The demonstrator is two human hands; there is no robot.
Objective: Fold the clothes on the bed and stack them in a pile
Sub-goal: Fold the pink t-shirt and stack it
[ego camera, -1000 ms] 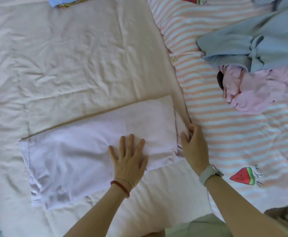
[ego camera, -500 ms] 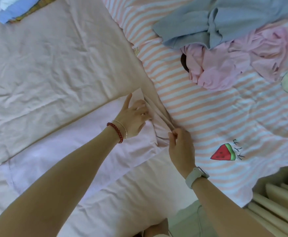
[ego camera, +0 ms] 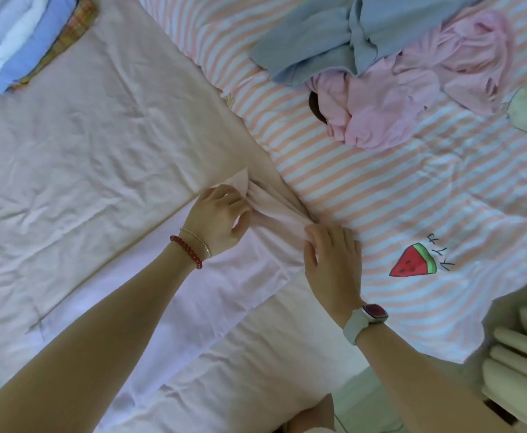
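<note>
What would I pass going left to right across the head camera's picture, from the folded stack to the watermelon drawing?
Folded pile of clothes → left hand gripping the pale pink garment → right hand pinching the same garment → watermelon print on the striped blanket.

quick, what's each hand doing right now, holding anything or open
Left hand: fingers curled, pinching the far corner of the pale pink garment.
Right hand: gripping the near corner of the same garment, fingers bent over bunched fabric.

Striped blanket (ego camera: 381, 195) over sheet (ego camera: 84, 157); soft daylight.
</note>
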